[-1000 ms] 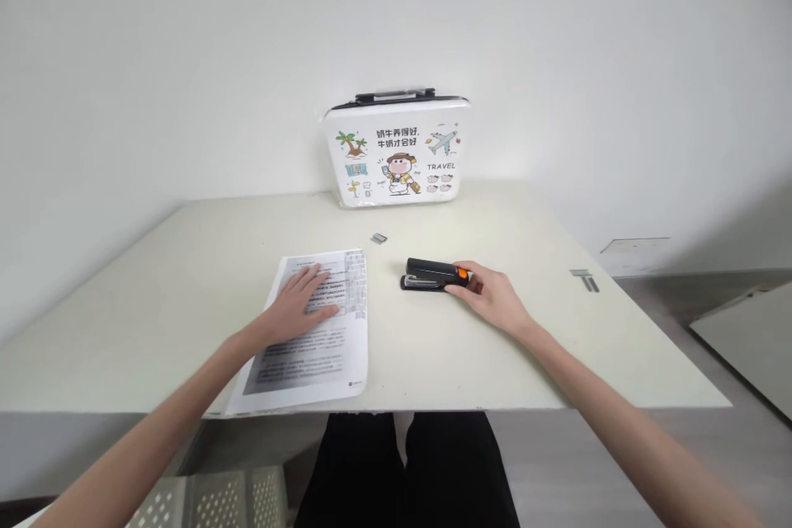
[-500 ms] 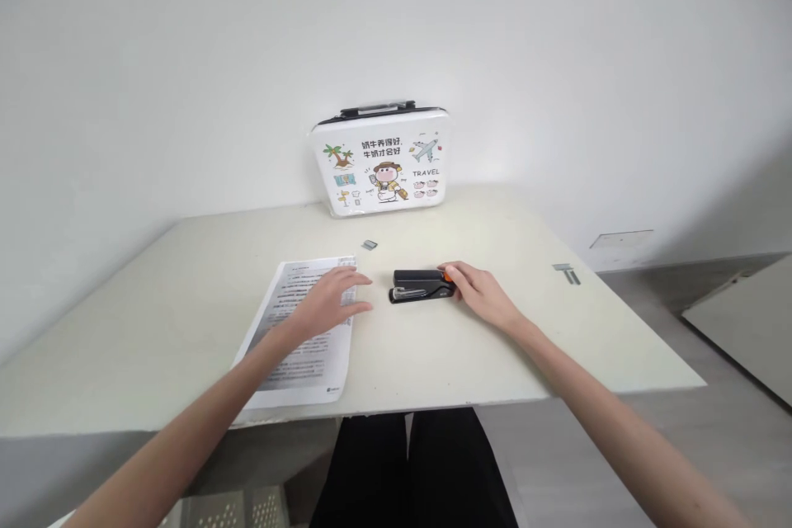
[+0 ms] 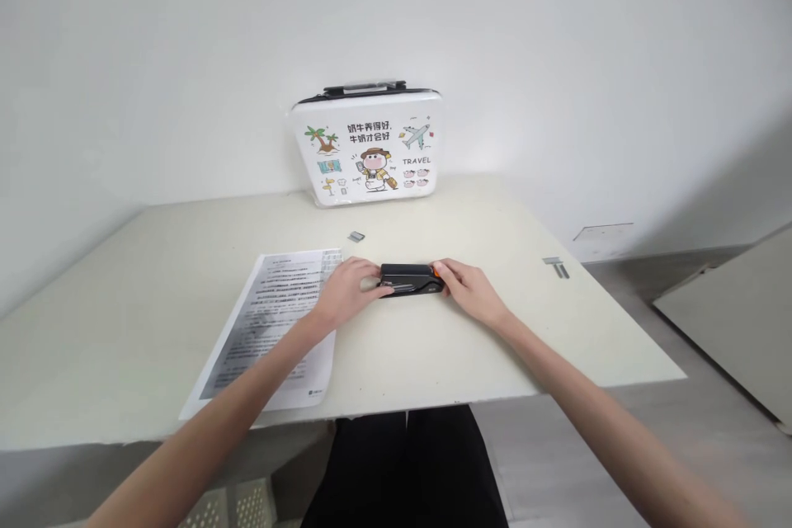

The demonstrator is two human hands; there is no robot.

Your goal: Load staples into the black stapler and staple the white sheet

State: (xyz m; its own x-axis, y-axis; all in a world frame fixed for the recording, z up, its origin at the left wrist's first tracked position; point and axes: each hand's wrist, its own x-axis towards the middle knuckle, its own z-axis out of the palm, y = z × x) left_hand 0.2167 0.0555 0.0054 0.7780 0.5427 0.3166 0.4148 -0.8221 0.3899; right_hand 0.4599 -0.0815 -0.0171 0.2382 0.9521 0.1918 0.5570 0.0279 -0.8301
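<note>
A black stapler (image 3: 408, 279) with an orange part at its right end lies lengthwise between my two hands on the table. My left hand (image 3: 351, 287) grips its left end, thumb in front and fingers behind. At the orange end, my right hand (image 3: 469, 289) is closed on the stapler. Printed paper sheets (image 3: 266, 322) lie to the left, partly under my left wrist and forearm. Behind the stapler is a small grey strip of staples (image 3: 356, 237).
The pale table (image 3: 433, 363) stands against a white wall. At its back a white cartoon-printed case (image 3: 371, 148) with a black handle stands upright. More grey staple strips (image 3: 557, 266) lie near the right edge. A light panel (image 3: 730, 305) is beyond the table at right.
My left hand has moved right from over the paper and closed on the stapler's left end. My right hand keeps its hold on the other end. The view has shifted slightly.
</note>
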